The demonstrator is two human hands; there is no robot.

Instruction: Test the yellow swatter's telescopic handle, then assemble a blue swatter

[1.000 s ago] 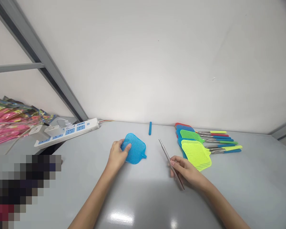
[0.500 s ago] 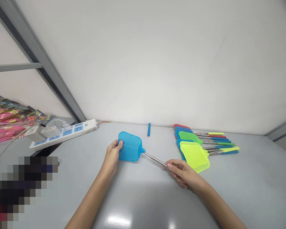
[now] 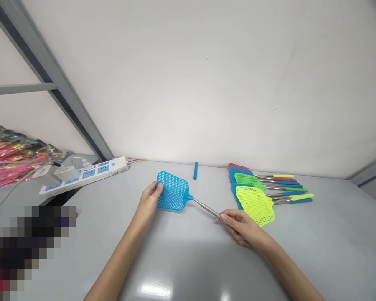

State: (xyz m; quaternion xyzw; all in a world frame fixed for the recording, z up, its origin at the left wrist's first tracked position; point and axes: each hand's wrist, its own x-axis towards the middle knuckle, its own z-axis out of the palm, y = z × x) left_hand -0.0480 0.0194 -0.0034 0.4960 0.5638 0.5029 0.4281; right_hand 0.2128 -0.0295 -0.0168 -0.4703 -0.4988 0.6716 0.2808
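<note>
A blue fly swatter (image 3: pixel 173 191) with a perforated head and a metal rod is held above the table between both hands. My left hand (image 3: pixel 148 200) pinches the left edge of its head, thumb on the near face. Around the far end of the rod, my right hand (image 3: pixel 240 226) is closed; the rod's end is hidden in the fingers. Behind the swatter a loose blue handle sleeve (image 3: pixel 195 170) lies near the wall. To the right is a pile of fly swatters in several colours, with a yellow swatter (image 3: pixel 256 205) on top and a green swatter (image 3: pixel 248 180) behind it.
A white power strip (image 3: pixel 87 174) with plugs and cables lies at the left. Beyond it are pink and coloured items in clear wrapping (image 3: pixel 15 159). A white wall (image 3: pixel 207 83) rises behind the grey table (image 3: pixel 181 259), with a metal frame post at the left.
The blue swatter's head has shifted very slightly right and up, with my left hand still pinching it. My right hand has hardly moved on the rod.
</note>
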